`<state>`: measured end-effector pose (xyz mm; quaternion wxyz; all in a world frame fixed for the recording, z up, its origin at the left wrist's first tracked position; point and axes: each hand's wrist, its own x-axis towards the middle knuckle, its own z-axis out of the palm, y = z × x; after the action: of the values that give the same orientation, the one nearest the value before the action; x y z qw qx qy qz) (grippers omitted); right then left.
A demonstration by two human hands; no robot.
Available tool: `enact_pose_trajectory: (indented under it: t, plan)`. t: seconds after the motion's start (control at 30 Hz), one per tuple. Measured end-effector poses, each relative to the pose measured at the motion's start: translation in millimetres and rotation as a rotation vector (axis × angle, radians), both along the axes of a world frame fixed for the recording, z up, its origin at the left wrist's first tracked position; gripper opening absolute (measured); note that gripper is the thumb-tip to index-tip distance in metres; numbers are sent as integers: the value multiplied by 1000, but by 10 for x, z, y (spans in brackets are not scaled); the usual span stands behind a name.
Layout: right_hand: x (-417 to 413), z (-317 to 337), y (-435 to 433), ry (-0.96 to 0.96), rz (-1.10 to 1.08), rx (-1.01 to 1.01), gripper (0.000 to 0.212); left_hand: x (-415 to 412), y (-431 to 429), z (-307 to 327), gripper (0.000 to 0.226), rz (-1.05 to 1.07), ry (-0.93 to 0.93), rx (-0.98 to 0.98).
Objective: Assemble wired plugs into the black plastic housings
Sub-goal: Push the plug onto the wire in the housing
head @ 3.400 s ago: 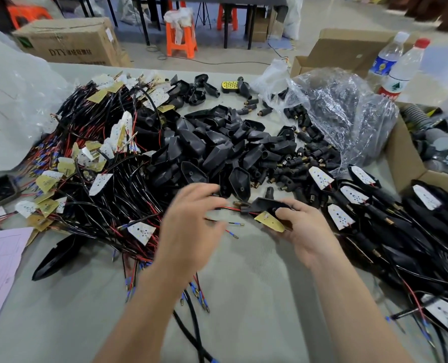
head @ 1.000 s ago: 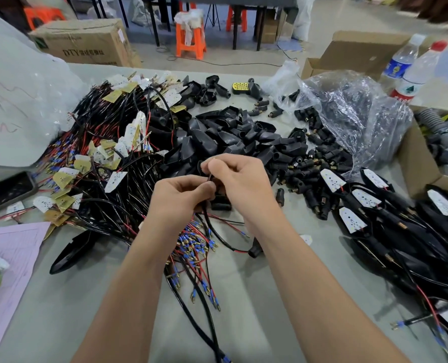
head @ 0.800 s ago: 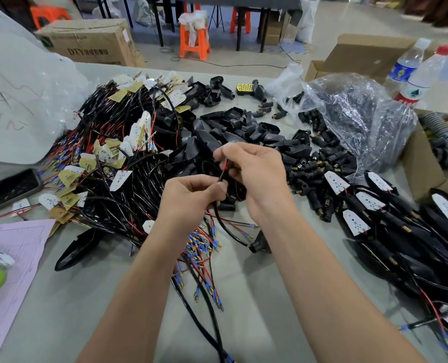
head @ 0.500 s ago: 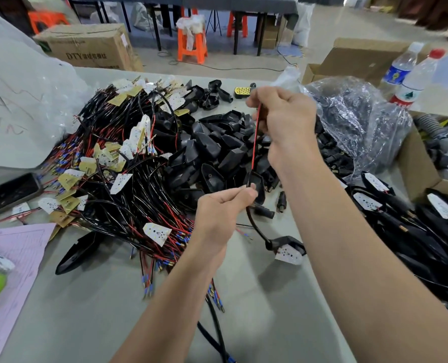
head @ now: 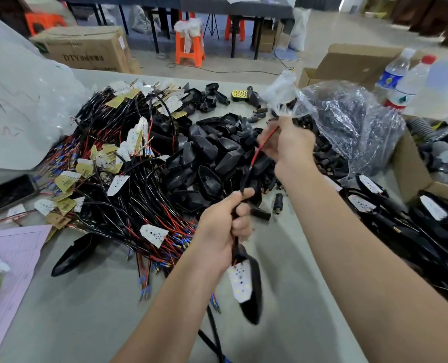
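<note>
Head view: left hand [head: 223, 226] and right hand [head: 288, 145] pinch one red wire [head: 260, 150]; carton [head: 86, 45] reads "DTY".

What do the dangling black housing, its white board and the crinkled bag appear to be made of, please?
Black housing below the left hand: likely moulded plastic, smooth, dull sheen. White board: probably a rigid, matte circuit board, judging by its small dots. Bag: thin clear plastic film, creased and glossy, dark parts showing through.
</note>
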<state>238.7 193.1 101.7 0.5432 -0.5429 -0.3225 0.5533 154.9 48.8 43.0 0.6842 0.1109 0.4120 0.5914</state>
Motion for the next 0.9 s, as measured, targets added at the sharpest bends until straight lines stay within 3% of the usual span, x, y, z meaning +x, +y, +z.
enact_pose_trajectory:
  t: [0.1, 0.2, 0.33, 0.5, 0.73, 0.9]
  plan:
    - [-11, -366, -283, -56, 343, -178, 46, -59, 52, -176, 25, 50, 36, -65]
    - [10, -619, -570, -63, 564, -130, 27, -83, 132, -290, 27, 66, 165, -65]
    - [57, -681, -631, -7, 463, -39, 20, -71, 161, -400, 26, 17, 333, 24]
    - [179, -632, -495, 41, 246, -10, 23, -80, -1, -536, 24, -216, 516, 111]
    - [393, -770, -346, -36, 144, 11, 22, -184, -166, -650, 58, -498, 381, 171]
    - [434, -849, -317, -15, 135, 7, 21, -183, -211, -658, 56, -468, 457, 193]
